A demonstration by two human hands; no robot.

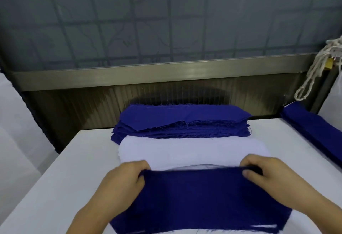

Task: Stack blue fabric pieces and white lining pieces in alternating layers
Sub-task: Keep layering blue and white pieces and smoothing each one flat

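**Head view: blue piece held at its far corners over the near stack**

Head camera looks down on your white table (55, 169), which carries everything. Largest on it is the blue fabric piece (199, 200) you are handling, spread at the near edge with white showing just under its near hem, so it seems to lie on the alternating stack. Your left hand (120, 182) pinches its far left corner, thumb on top and fingers curled behind; your right hand (268, 174) pinches the far right corner in the same way.

To do this step well, I judge you should keep even tension across the far edge, lower both corners together, and line the edges up with the layer below before you let go. The frayed edges may catch and drag the piece askew, so smooth from the middle outward.

Just beyond your hands lies the white lining pile (192, 150), and touching its far side is the blue fabric pile (183, 121), its top sheet lying crooked. Both are within reach and nothing blocks the way between them and the stack.

At the far right a second blue bundle (314, 128) lies well apart. Above it a white knotted rope (312, 74) hangs beside a small brass padlock (323, 65).
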